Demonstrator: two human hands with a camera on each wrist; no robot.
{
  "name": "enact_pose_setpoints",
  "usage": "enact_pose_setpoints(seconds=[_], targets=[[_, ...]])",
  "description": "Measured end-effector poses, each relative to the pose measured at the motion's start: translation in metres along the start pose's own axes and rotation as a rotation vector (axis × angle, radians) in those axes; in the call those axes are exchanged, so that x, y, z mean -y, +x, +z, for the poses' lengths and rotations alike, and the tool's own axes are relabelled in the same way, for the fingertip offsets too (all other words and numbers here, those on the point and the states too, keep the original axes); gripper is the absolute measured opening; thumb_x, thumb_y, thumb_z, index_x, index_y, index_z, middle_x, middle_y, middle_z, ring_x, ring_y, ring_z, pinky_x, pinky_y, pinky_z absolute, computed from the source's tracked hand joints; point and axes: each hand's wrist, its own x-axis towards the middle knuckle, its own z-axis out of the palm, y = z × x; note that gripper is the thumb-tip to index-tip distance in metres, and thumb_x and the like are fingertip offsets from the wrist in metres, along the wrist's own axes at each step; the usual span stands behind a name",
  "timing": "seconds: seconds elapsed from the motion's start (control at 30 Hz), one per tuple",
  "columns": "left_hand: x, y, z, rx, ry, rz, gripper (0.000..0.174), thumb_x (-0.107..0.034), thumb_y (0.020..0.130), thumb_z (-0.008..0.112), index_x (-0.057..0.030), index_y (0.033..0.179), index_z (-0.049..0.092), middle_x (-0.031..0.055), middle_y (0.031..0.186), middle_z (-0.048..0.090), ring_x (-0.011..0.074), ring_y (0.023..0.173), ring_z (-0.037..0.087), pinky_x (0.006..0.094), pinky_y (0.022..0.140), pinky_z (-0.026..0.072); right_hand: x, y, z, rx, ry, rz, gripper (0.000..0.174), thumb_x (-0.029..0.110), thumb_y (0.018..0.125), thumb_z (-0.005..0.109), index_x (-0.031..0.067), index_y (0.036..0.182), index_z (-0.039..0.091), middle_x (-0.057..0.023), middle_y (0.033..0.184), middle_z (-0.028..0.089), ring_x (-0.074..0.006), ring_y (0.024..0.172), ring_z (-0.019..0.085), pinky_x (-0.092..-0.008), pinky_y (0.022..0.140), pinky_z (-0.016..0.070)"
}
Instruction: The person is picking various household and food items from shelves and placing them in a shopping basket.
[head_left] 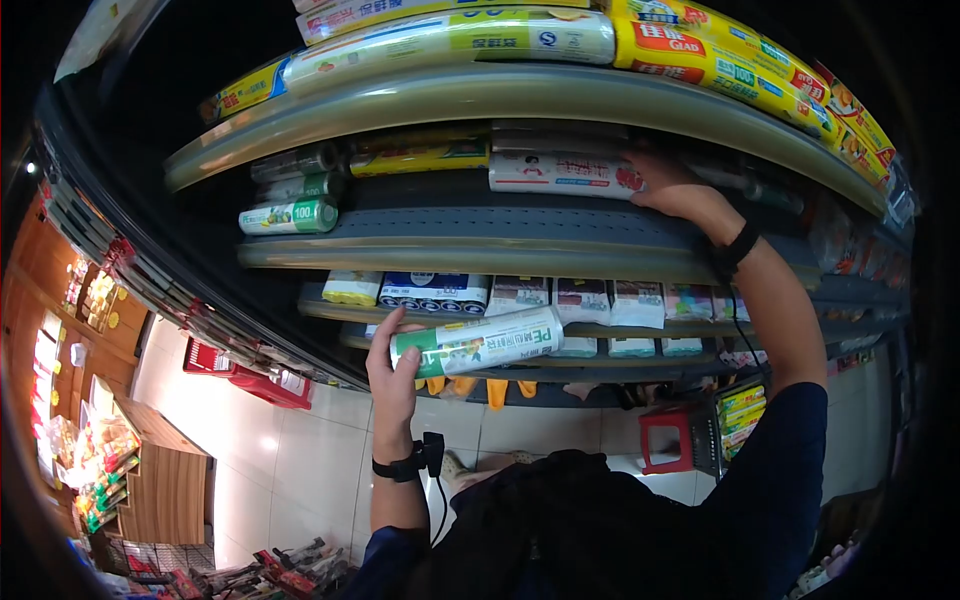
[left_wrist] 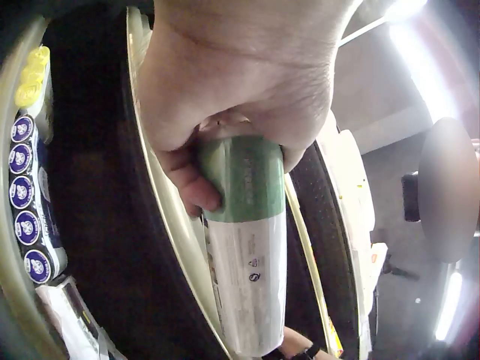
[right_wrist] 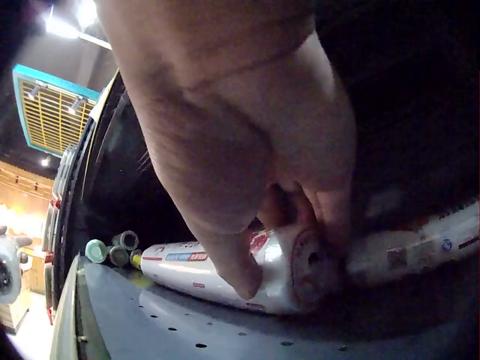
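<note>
My left hand grips the green end of a green-and-white roll of PE food bags, held out in front of the lower shelves. Seen from the left wrist, the thumb and fingers wrap the roll's green band, and its white part points away. Up on the middle shelf, my right hand holds one end of a white bag roll with red print. In the right wrist view the thumb lies along the near side of this white roll, which lies on the perforated shelf; the other fingers are partly hidden behind it.
Green-and-white rolls lie at the middle shelf's left end, beside a yellow roll. Yellow Glad boxes line the shelf above. Packs of blue-ended rolls sit lower. A red stool and a dark basket stand on the floor.
</note>
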Motion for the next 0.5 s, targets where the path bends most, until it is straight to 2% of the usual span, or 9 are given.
enact_pose_setpoints(seconds=[0.07, 0.13, 0.2, 0.27, 0.4, 0.47, 0.5], targets=[[-0.001, 0.010, -0.012, -0.003, -0.089, 0.019, 0.064, -0.028, 0.089, 0.066, 0.0034, 0.140, 0.043, 0.0139, 0.112, 0.060, 0.0202, 0.105, 0.060, 0.0331, 0.094, 0.0486, 0.008, 0.001, -0.002, 0.003, 0.027, 0.007, 0.072, 0.017, 0.074, 0.077, 0.0040, 0.138, 0.047, -0.0259, 0.141, 0.045, -0.0399, 0.132, 0.042, -0.0414, 0.110, 0.0372], [-0.004, 0.021, -0.023, -0.014, -0.127, 0.031, 0.059, -0.026, 0.090, 0.064, 0.0024, 0.136, 0.041, 0.0154, 0.112, 0.060, 0.0218, 0.106, 0.060, 0.0348, 0.095, 0.0479, 0.024, -0.008, -0.013, -0.057, -0.074, -0.016, 0.072, 0.016, 0.073, 0.077, 0.0045, 0.138, 0.047, -0.0261, 0.141, 0.044, -0.0397, 0.131, 0.043, -0.0417, 0.109, 0.0384], [-0.009, 0.033, -0.037, -0.014, -0.196, 0.040, 0.052, -0.025, 0.091, 0.062, 0.0006, 0.131, 0.040, 0.0174, 0.114, 0.059, 0.0237, 0.106, 0.060, 0.0365, 0.097, 0.0468, 0.055, -0.019, -0.021, -0.101, -0.036, -0.027, 0.071, 0.016, 0.074, 0.076, 0.0044, 0.138, 0.047, -0.0259, 0.139, 0.047, -0.0398, 0.128, 0.046, -0.0422, 0.108, 0.0390], [-0.012, 0.047, -0.055, -0.009, -0.216, 0.058, 0.046, -0.024, 0.092, 0.061, -0.0013, 0.127, 0.040, 0.0190, 0.114, 0.059, 0.0248, 0.106, 0.059, 0.0376, 0.098, 0.0460, 0.084, -0.024, -0.021, -0.329, -0.002, -0.140, 0.065, 0.020, 0.079, 0.075, 0.0003, 0.135, 0.050, -0.0250, 0.123, 0.057, -0.0416, 0.117, 0.054, -0.0428, 0.101, 0.0446], [-0.027, 0.079, -0.095, -0.014, -0.247, 0.110, 0.038, -0.022, 0.094, 0.059, -0.0031, 0.122, 0.041, 0.0186, 0.114, 0.059, 0.0236, 0.106, 0.059, 0.0372, 0.097, 0.0466, 0.193, -0.026, -0.045, -0.121, 0.228, -0.470, 0.069, 0.031, 0.081, 0.073, -0.0001, 0.138, 0.048, -0.0225, 0.117, 0.061, -0.0398, 0.109, 0.059, -0.0410, 0.096, 0.0473], [-0.036, 0.095, -0.115, -0.010, -0.342, 0.112, 0.032, -0.014, 0.094, 0.060, -0.0045, 0.119, 0.043, 0.0160, 0.118, 0.058, 0.0210, 0.107, 0.058, 0.0354, 0.097, 0.0461, 0.241, -0.017, -0.042, 0.003, 0.402, -0.477, 0.071, 0.033, 0.081, 0.074, 0.0003, 0.139, 0.048, -0.0224, 0.116, 0.062, -0.0380, 0.106, 0.061, -0.0414, 0.093, 0.0485], [-0.045, 0.103, -0.121, -0.039, -0.325, 0.135, 0.034, -0.024, 0.096, 0.061, -0.0030, 0.117, 0.043, 0.0163, 0.115, 0.058, 0.0226, 0.105, 0.059, 0.0368, 0.096, 0.0479, 0.260, -0.012, -0.036, -0.024, 0.402, -0.495, 0.071, 0.031, 0.080, 0.075, 0.0012, 0.139, 0.048, -0.0232, 0.116, 0.062, -0.0374, 0.105, 0.062, -0.0419, 0.091, 0.0494]])
